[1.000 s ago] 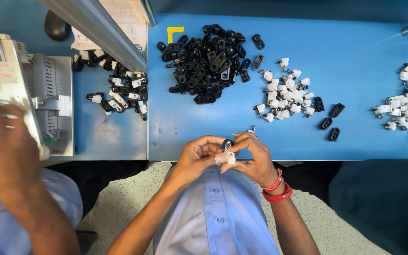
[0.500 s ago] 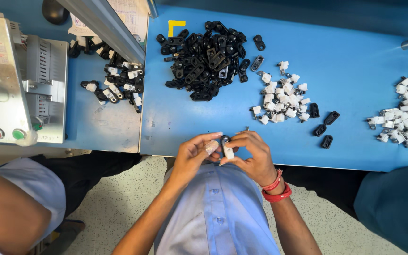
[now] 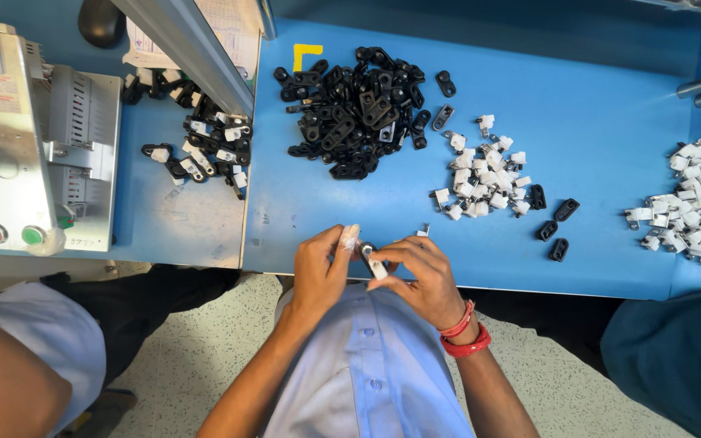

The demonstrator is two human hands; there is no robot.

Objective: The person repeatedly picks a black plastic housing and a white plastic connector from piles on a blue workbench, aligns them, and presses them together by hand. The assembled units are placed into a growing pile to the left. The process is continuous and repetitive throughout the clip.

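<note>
Overhead, head view, single entry list.

Left hand: at 6 o'clock of the frame, just off the near edge of the blue table; fingers curled, thumb and fingertips pinched on the small black-and-white part.

Right hand: just beside the left, at its 3 o'clock; fingers bent, fingertips gripping the same part from the other side. Red bangles circle its wrist.

Small black-and-white part: held between both hands, above the light blue shirt, at the table's near edge; black body with a white piece on it, finer detail too small to tell.

Pile of black clips: at 12 o'clock of the hands, well apart from them.

Heap of white pieces: at 1 o'clock of the hands, on the table.

Loose black clips: four, at 2 o'clock of the hands, just beside the white heap.

Second white heap: at 3 o'clock of the frame, near the table's far right.

Assembled black-and-white parts: at 10 o'clock of the hands, partly under a slanted grey rail.

Grey machine: at 9 o'clock of the frame, with one red and one green button and a lit display.

Another person's arm: at 8 o'clock, in a pale sleeve.
</note>
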